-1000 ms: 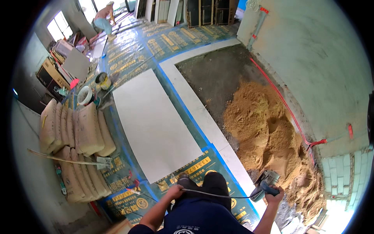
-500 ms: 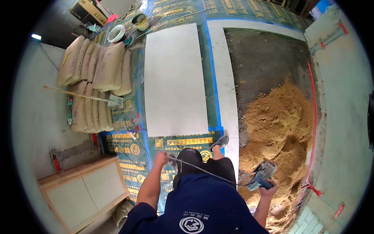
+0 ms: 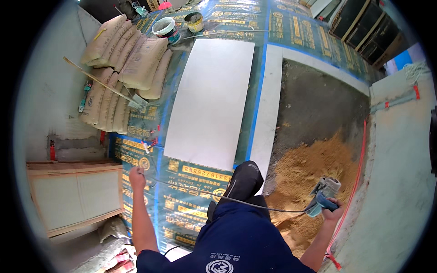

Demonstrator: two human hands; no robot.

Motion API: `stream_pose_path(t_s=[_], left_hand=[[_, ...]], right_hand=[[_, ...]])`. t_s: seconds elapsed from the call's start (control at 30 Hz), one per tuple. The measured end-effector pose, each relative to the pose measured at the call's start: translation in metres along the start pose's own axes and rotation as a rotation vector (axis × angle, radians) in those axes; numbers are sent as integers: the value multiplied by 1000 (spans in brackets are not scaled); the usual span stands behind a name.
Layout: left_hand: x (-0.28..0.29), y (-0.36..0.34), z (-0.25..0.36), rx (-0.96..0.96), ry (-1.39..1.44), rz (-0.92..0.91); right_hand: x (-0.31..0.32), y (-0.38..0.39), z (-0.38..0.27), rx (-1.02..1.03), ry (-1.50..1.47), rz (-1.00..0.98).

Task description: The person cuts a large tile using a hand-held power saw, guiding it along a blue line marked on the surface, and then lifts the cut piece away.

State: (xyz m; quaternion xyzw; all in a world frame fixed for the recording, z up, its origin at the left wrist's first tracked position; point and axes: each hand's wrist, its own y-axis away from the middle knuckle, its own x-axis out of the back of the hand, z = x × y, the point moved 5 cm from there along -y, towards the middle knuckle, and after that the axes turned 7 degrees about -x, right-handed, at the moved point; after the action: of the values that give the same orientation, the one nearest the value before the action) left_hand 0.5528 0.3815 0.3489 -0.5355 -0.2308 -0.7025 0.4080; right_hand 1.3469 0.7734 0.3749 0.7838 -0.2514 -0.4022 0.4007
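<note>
My right hand (image 3: 336, 211) grips a handheld power cutter (image 3: 327, 187) by its blue handle; its grey metal head is turned up and away from me, above the sand heap (image 3: 296, 175). From the cutter a grey power cord (image 3: 255, 205) runs across in front of my body to the left. My left hand (image 3: 137, 175) is closed on that cord, with the arm stretched over the printed green floor sheet (image 3: 189, 200). Ahead of me a large white tile slab (image 3: 211, 100) lies flat on the sheet.
Stacked bags (image 3: 143, 61) stand at the left, a long-handled tool (image 3: 98, 81) leaning on them. Nearer is a low two-door cabinet (image 3: 77, 193). Two buckets, one white (image 3: 165, 30), stand at the back. A red pipe (image 3: 357, 175) follows the right wall.
My left hand has moved out to the left, drawing the cord with it. My right hand has carried the cutter further right and slightly up. The whole view has shifted and turned.
</note>
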Motion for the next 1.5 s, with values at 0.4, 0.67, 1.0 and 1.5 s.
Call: stream_pose_path(t_s=[0.4,0.67,1.0,1.5], left_hand=[[-235,-21,150,-121,-16,-909],[-416,-29,421,-487,93,-1240],[-534,-85,531,-94,789,-1089],[-340,-46,-27,739,-456,-934]], right_hand=[[-227,-67,33,127,239,-189],[-416,-111,29,315,363,-337],[-560,-301,79,325,732,-315],[-504,-556,125,91,934,195]])
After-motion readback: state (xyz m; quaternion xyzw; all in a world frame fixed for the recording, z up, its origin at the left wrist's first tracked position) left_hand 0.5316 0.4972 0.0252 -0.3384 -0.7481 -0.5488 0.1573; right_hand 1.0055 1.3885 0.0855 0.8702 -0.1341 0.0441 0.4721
